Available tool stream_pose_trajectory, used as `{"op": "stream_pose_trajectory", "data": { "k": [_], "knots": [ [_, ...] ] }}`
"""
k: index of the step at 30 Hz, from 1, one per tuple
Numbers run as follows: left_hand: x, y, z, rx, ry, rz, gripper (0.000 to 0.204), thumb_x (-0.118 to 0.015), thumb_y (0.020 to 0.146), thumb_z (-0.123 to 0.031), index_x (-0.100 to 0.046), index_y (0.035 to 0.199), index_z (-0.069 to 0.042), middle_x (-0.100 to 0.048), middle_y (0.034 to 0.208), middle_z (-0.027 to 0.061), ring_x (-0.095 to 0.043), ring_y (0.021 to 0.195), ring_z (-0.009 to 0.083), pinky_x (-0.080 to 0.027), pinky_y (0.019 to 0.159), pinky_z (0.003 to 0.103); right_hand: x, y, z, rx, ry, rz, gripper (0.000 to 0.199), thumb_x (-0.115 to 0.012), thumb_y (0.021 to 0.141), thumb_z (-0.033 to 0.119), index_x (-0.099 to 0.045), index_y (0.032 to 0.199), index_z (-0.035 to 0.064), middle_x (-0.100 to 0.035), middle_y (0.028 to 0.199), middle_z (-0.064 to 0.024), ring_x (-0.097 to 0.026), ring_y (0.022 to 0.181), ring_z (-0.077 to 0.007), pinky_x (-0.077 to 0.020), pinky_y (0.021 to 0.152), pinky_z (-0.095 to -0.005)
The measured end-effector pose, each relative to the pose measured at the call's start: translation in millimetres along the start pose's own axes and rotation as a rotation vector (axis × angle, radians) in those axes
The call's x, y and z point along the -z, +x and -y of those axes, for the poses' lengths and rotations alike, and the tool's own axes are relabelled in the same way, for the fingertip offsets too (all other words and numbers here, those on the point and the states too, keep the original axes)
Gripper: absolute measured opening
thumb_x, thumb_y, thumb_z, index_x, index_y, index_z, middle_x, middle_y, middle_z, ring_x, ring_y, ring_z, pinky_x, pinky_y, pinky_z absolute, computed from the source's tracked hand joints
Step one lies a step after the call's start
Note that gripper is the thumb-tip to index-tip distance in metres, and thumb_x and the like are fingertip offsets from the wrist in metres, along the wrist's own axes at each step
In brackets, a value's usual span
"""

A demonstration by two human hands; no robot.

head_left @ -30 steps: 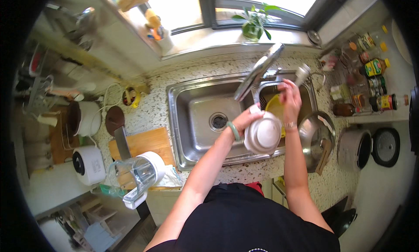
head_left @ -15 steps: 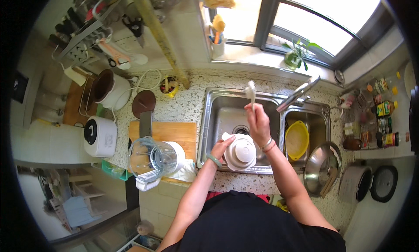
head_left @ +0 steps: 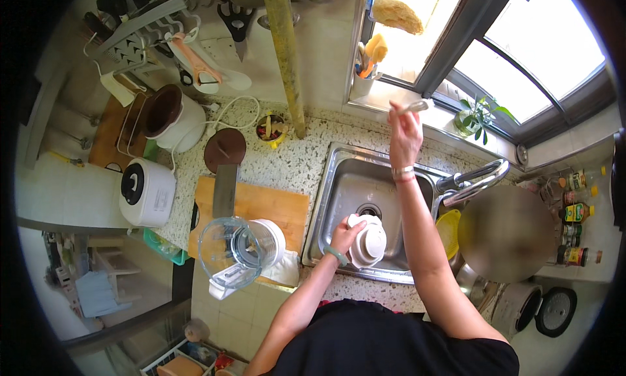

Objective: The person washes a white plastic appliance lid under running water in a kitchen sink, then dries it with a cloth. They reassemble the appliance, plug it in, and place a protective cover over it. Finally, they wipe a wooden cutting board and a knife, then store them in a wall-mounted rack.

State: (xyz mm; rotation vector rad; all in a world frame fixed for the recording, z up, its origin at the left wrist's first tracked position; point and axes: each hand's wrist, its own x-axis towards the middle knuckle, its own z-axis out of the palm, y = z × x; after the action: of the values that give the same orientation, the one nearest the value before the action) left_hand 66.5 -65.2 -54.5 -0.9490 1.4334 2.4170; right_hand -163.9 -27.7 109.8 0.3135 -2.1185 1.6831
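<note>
My left hand [head_left: 344,234] grips a white round plastic lid [head_left: 370,244] with stepped rings, over the near part of the steel sink [head_left: 334,180]. Up by the window sill, my right hand [head_left: 405,138] is closed around a small pale brush [head_left: 416,107]; its bristle end points right. On the left, a clear food processor bowl [head_left: 225,265] with a white collar lies on its side on the wooden cutting board [head_left: 287,203]. A cleaver [head_left: 225,187] rests on the board behind it.
The chrome faucet [head_left: 479,180] arches over the right basin, where a yellow colander [head_left: 448,232] sits. Along the sill stand a utensil cup [head_left: 362,86] and a potted plant [head_left: 467,123]. A yellowed pole [head_left: 285,63] rises behind the counter. Several jars [head_left: 574,213] line the right wall.
My right hand has moved up and away with the brush, from above the sink to the window sill. My left hand still holds the lid. The view has shifted.
</note>
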Motion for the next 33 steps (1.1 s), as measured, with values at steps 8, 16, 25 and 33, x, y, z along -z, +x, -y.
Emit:
{"op": "stream_pose_trajectory", "data": {
  "k": [8,16,25,33],
  "knots": [
    [1.4,0.3,-34.1,0.024,-0.160,0.013,0.048,-0.073,0.088,-0.019,-0.056,0.130,-0.003,-0.063,0.120,0.0103,-0.061,0.109,0.0177,-0.050,0.093,0.031,-60.6,74.7,-19.5,0.264,-0.260,-0.133,0.013,-0.071,0.085,0.016,-0.071,0.098,0.0132,-0.064,0.082,-0.0021,-0.056,0.079,-0.0200,-0.0456,0.075,-0.0343],
    [6.2,-5.3,-48.1,0.099,-0.279,0.013,0.049,-0.070,0.090,-0.019,-0.054,0.133,-0.002,-0.062,0.123,0.0101,-0.059,0.112,0.0175,-0.048,0.096,0.031,-76.5,83.9,-50.4,0.270,-0.293,-0.108,0.010,-0.076,0.080,0.018,-0.071,0.088,0.0124,-0.064,0.078,-0.0008,-0.054,0.076,-0.0182,-0.0448,0.072,-0.0330],
    [2.8,-4.4,-54.2,0.135,-0.348,0.040,0.050,-0.071,0.089,-0.019,-0.053,0.133,-0.003,-0.061,0.124,0.0099,-0.058,0.114,0.0187,-0.047,0.098,0.033,-67.4,97.5,-42.8,0.279,-0.304,-0.119,0.012,-0.078,0.080,0.021,-0.076,0.091,0.0165,-0.063,0.078,-0.0001,-0.055,0.072,-0.0167,-0.0435,0.071,-0.0338],
    [-1.7,-13.2,-59.7,0.147,-0.362,0.065,0.049,-0.072,0.088,-0.018,-0.055,0.132,-0.004,-0.061,0.125,0.0094,-0.057,0.114,0.0178,-0.046,0.098,0.032,-61.7,99.4,-33.3,0.222,-0.393,-0.073,0.013,-0.075,0.083,0.027,-0.076,0.091,0.0167,-0.065,0.081,-0.0004,-0.057,0.076,-0.0170,-0.0399,0.073,-0.0354]
  ]
}}
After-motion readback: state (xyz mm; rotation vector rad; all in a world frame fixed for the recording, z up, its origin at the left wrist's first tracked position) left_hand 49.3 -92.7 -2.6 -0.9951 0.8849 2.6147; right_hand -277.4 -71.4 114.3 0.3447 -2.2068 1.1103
